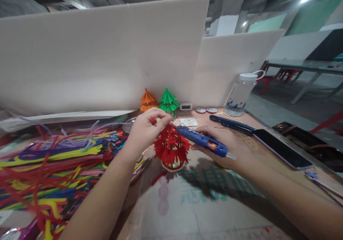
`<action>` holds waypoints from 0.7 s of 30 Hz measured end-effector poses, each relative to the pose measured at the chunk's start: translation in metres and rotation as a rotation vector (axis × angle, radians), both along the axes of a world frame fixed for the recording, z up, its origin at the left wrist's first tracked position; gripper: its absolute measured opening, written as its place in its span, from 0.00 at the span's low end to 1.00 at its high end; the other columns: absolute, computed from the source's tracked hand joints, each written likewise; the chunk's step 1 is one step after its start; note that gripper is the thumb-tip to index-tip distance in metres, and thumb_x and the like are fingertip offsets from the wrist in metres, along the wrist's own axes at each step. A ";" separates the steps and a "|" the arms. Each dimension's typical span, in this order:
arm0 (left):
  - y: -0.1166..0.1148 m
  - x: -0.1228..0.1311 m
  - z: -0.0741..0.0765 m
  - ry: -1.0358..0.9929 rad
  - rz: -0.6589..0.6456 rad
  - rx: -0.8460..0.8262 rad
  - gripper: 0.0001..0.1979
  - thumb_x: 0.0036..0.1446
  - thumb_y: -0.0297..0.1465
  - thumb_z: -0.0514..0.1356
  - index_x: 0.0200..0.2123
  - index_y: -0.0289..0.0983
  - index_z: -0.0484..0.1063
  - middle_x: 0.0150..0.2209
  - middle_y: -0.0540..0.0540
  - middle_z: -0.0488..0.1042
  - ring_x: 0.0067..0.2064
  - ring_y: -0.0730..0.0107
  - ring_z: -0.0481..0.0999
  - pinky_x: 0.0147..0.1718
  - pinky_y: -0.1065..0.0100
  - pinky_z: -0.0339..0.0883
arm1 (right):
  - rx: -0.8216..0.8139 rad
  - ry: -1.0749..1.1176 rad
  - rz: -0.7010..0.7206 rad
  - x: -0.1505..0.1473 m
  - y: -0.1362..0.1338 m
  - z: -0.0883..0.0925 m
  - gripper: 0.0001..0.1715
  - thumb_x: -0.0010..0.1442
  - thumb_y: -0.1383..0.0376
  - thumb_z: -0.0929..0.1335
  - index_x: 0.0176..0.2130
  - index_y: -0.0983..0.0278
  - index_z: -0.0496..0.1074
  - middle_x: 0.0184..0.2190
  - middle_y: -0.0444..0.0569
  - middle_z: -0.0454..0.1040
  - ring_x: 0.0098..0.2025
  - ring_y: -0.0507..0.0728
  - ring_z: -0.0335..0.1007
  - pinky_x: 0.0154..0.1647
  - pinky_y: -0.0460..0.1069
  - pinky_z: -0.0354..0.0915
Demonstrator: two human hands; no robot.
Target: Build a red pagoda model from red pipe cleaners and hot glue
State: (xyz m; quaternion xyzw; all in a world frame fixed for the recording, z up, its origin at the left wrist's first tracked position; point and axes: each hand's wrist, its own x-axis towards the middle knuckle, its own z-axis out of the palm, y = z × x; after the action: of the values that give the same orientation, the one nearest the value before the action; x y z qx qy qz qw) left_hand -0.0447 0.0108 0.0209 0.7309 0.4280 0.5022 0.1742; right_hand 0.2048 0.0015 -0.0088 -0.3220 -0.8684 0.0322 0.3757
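My right hand is wrapped round a blue hot glue gun, its nozzle pointing left and a clear glue stick poking from its rear end. Thumb and forefinger of my left hand pinch together right by the nozzle tip. What they hold is too small to make out; a bit of red shows behind the fingers. Directly below both hands stands a red tiered tree of fuzzy pipe cleaners, upright on a pale base. Its top is partly hidden by my left hand and the nozzle.
An orange tree and a green tree stand behind, against a white board. Loose pipe cleaners heap up on the left. Rightward are a water bottle, a dark blue long-handled tool and a phone.
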 end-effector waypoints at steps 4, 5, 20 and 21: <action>0.000 -0.001 -0.001 -0.002 0.004 0.006 0.10 0.60 0.38 0.63 0.31 0.38 0.78 0.36 0.47 0.78 0.38 0.68 0.74 0.34 0.68 0.63 | -0.035 -0.007 -0.012 0.001 0.003 -0.004 0.15 0.60 0.58 0.73 0.46 0.60 0.74 0.40 0.47 0.82 0.40 0.58 0.79 0.39 0.50 0.69; 0.000 -0.001 -0.001 -0.004 0.005 0.006 0.10 0.60 0.38 0.63 0.32 0.38 0.78 0.36 0.47 0.78 0.38 0.68 0.74 0.34 0.68 0.62 | -0.049 -0.010 -0.017 0.001 0.004 -0.005 0.16 0.59 0.58 0.73 0.47 0.60 0.74 0.41 0.48 0.82 0.41 0.58 0.79 0.40 0.50 0.69; -0.001 0.001 0.000 0.011 0.039 0.014 0.10 0.60 0.38 0.63 0.32 0.38 0.78 0.36 0.46 0.78 0.38 0.67 0.74 0.35 0.67 0.64 | -0.054 0.016 -0.010 0.003 0.003 -0.006 0.15 0.61 0.57 0.73 0.46 0.59 0.73 0.40 0.46 0.81 0.40 0.57 0.77 0.40 0.50 0.67; -0.001 0.001 -0.001 0.011 0.044 0.019 0.10 0.60 0.38 0.63 0.32 0.38 0.78 0.35 0.46 0.78 0.38 0.66 0.75 0.35 0.67 0.64 | -0.065 0.021 -0.008 0.002 0.002 -0.005 0.14 0.61 0.57 0.72 0.45 0.59 0.73 0.39 0.46 0.81 0.39 0.56 0.77 0.39 0.49 0.67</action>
State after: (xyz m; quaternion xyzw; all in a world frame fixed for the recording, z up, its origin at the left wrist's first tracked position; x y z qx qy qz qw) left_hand -0.0439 0.0096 0.0204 0.7257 0.4401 0.5058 0.1541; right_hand 0.2072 0.0033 -0.0135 -0.3371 -0.8617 0.0623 0.3741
